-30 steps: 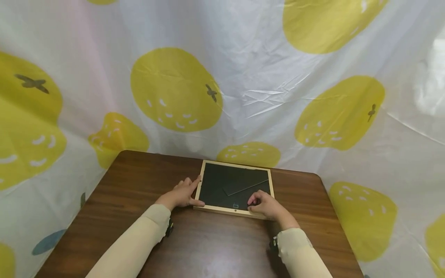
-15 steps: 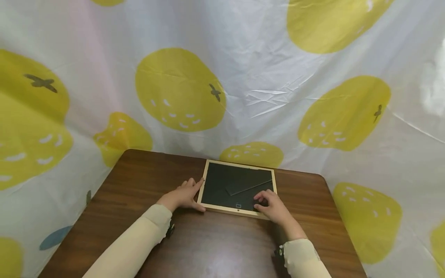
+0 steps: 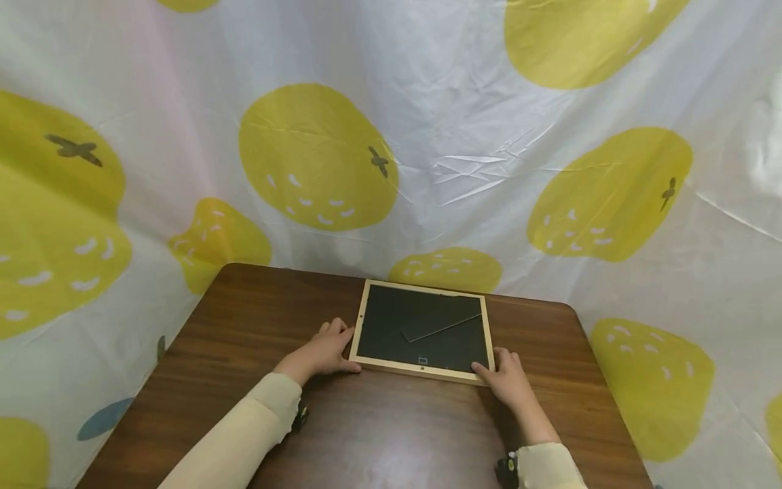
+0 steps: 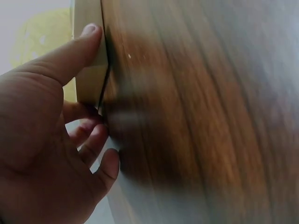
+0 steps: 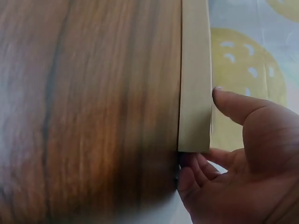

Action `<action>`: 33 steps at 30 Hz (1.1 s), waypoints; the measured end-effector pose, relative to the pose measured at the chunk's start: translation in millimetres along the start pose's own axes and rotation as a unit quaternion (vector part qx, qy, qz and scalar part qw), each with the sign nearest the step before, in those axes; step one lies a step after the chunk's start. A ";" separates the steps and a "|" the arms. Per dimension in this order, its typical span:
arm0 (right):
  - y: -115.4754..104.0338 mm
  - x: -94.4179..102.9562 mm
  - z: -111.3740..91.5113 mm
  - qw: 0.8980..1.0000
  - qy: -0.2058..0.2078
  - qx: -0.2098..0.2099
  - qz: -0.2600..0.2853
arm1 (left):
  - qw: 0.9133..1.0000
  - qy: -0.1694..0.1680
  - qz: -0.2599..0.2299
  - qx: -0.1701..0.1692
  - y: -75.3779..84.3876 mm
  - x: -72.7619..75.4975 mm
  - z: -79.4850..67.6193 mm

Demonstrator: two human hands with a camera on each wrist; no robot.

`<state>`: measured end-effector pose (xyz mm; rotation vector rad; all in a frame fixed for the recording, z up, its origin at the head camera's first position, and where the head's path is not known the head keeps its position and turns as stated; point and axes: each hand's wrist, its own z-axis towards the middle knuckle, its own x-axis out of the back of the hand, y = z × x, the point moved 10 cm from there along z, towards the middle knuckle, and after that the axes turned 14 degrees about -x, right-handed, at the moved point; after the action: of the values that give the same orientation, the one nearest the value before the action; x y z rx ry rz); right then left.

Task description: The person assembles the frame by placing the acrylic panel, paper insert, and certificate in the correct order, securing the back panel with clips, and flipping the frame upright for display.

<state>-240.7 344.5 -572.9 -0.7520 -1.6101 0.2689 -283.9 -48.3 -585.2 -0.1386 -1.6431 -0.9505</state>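
Observation:
A picture frame (image 3: 391,367) with a light wooden border lies face down at the table's far edge. Its black backing (image 3: 391,305) faces up, and a dark flap (image 3: 444,327) like a stand lies on it. My left hand (image 3: 320,354) grips the near left corner; in the left wrist view the thumb presses the front side of the wooden border (image 4: 88,79) and the fingers curl by the left side. At the near right corner my right hand (image 3: 512,380) holds the frame, thumb on top, fingers curled at the right side. In the right wrist view, fingertips touch near the border's end (image 5: 195,93).
The brown wooden table (image 3: 391,428) has rounded far corners. Directly behind it hangs a white curtain (image 3: 440,136) with yellow fruit prints. Dark wrist cameras sit below both cream sleeves (image 3: 238,428).
My right hand has moved from above the backing to the frame's near right corner and taken hold there. My left hand stays at the left corner, its fingers shifted slightly nearer.

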 end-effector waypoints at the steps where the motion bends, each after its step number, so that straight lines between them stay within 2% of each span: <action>1: -0.3 -0.7 -0.8 1.000 -0.003 0.002 0.003 | 1.000 0.002 -0.003 0.002 0.5 0.1 -0.7; 6: -1.2 -1.0 -2.2 1.000 -0.005 0.005 0.008 | 0.999 0.014 -0.032 0.011 3.5 1.3 -3.1; 13: -3.6 -2.9 -4.0 1.000 -0.018 0.010 0.014 | 0.997 0.010 -0.071 0.030 3.3 -2.7 -8.8; 20: 0.3 -0.7 -4.8 0.998 -0.037 -0.018 0.054 | 0.988 -0.004 -0.151 0.034 9.9 -5.7 -8.5; 23: 2.7 -1.1 -5.5 0.995 -0.050 -0.035 0.075 | 0.983 0.006 -0.182 0.022 13.6 -2.8 -9.5; 28: 7.6 -3.3 -7.9 0.986 -0.080 -0.067 0.131 | 0.966 0.040 -0.257 -0.004 20.2 11.6 -8.7; 33: 6.0 -1.6 -10.9 0.970 -0.102 -0.088 0.200 | 0.951 0.087 -0.296 -0.008 25.5 40.9 -3.4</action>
<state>-228.4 345.5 -575.5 -1.2223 -1.6789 0.5119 -280.1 -49.4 -537.1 0.4425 -1.5354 -1.3810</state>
